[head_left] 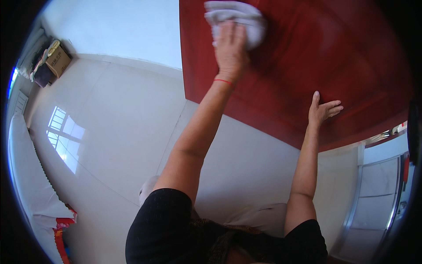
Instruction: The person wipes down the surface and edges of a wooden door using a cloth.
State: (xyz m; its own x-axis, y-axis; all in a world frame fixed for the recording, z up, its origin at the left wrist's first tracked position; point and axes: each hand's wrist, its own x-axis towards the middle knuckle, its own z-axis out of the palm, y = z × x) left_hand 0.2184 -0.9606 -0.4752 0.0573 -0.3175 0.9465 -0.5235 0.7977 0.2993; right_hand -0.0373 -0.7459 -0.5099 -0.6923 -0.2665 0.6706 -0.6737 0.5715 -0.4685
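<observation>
Head view: two bare hands reach out to a broad red panel [290, 57], one on a cloth, one without.
Left hand: the left hand [232, 50] lies on the white cloth, fingers stretched and close together; whether they pinch a fold, I cannot tell. A thin red band [223, 81] rings its wrist.
Right hand: the right hand [324, 109] is spread against the panel, lower and to the right of the left one, thumb apart from the fingers.
Cloth: the white cloth [246, 22] is bunched under and beyond the left fingers, against the panel.
Surface: dark red, wood-grained, with a soft sheen, stretching between both hands and past the right one.
Floor: pale glossy tiles [118, 127] below and left of the left hand, mirroring a barred window.
Wall: a white wall [123, 26] left of the left hand.
Far left: a cardboard box [58, 60] with soft things beside it; nearer, a white cover [33, 163] with red trim.
Right side: a pale, metal-framed unit [376, 193] below and right of the right hand.
</observation>
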